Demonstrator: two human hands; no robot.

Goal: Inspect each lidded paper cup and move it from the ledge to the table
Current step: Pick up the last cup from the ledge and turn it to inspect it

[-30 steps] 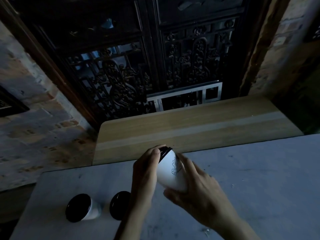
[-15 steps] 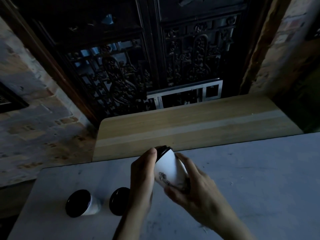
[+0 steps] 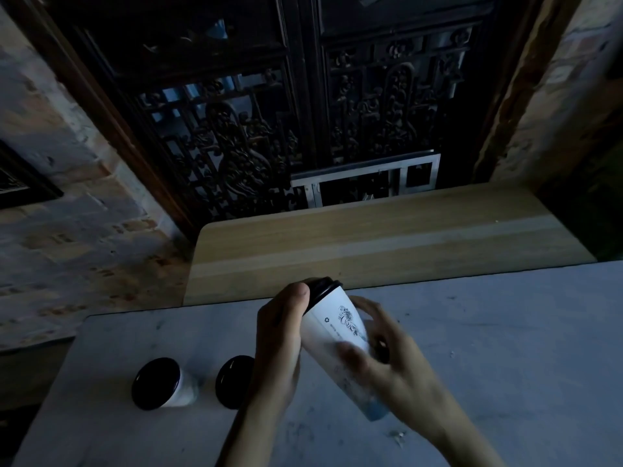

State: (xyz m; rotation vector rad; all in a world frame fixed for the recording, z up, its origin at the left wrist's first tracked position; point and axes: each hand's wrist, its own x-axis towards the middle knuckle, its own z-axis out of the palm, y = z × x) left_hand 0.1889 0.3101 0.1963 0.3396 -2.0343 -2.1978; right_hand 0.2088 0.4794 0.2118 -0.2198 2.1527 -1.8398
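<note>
A tall white paper cup (image 3: pixel 332 326) with a black lid and a small black drawing is held tilted above the grey table (image 3: pixel 488 348), lid pointing away from me. My left hand (image 3: pixel 279 338) grips its upper part near the lid. My right hand (image 3: pixel 387 362) wraps its lower half, fingers blurred. Two more lidded cups stand on the table to the left: one (image 3: pixel 158 384) fully visible, the other (image 3: pixel 232 380) partly hidden behind my left forearm.
Beyond the table lies the wooden ledge (image 3: pixel 387 237), with no cups showing on it. Behind it stands a dark carved lattice screen (image 3: pixel 303 129). Brick walls flank both sides. The light is dim.
The cup has turned in my hands: its printed drawing now faces up and more of its side shows. Both hands have stayed in about the same place above the table.
</note>
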